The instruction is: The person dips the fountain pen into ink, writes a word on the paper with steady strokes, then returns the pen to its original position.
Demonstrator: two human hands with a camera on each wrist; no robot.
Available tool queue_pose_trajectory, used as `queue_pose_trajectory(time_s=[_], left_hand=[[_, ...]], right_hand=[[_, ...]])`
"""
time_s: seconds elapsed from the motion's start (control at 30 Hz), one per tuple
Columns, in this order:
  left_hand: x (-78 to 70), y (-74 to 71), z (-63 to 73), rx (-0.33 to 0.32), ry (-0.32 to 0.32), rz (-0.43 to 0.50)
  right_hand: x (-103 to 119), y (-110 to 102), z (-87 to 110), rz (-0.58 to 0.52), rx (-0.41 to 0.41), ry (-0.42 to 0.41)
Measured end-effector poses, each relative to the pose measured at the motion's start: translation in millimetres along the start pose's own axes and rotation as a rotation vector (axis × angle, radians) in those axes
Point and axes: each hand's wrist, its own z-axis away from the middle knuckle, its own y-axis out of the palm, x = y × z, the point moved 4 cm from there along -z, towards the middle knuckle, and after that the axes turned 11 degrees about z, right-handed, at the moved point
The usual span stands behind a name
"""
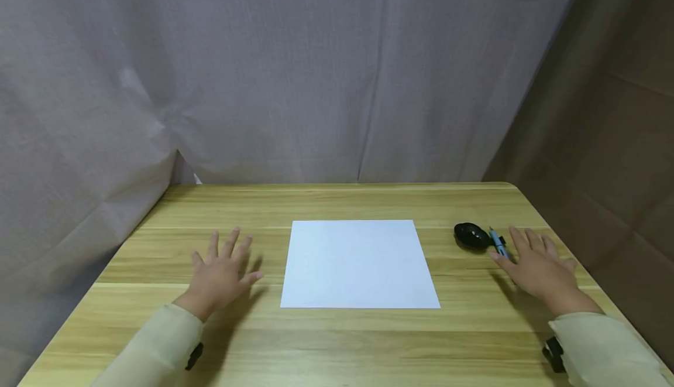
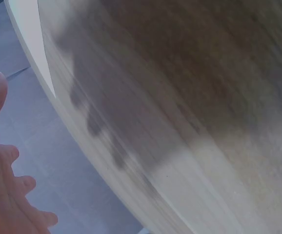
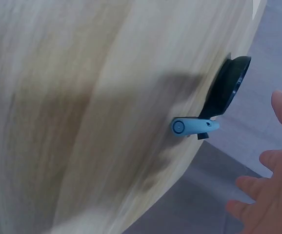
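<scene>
A white sheet of paper (image 1: 358,264) lies flat on the wooden table (image 1: 347,346), between the two hands. My left hand (image 1: 220,278) is held over the table left of the paper, fingers spread, holding nothing. On the right, my right hand (image 1: 539,270) also has its fingers spread and holds nothing. Just left of its fingertips lies a slim light blue pen-like tool (image 3: 192,126) with a pointed end; its exact kind is unclear. Beside that tool sits a glossy black rounded object (image 1: 471,236) with a short narrow end, partly hidden by the blue tool.
Grey cloth (image 1: 284,76) hangs behind the table's far edge and along the left side. A brown cloth (image 1: 605,129) hangs along the right side. Dark wrist devices (image 1: 554,355) show at both sleeves.
</scene>
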Motion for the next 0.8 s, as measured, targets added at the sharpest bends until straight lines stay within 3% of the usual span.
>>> queue_pose_trajectory(time_s=[0.37, 0.8], left_hand=[[-7.2, 11.4, -2.7, 0.010, 0.032, 0.032], [-17.0, 24.4, -2.8, 0.116, 0.051, 0.125]], right_hand=[[-2, 7, -0.6, -0.023, 0.029, 0.014], [-3, 15, -5.9, -0.064, 0.036, -0.001]])
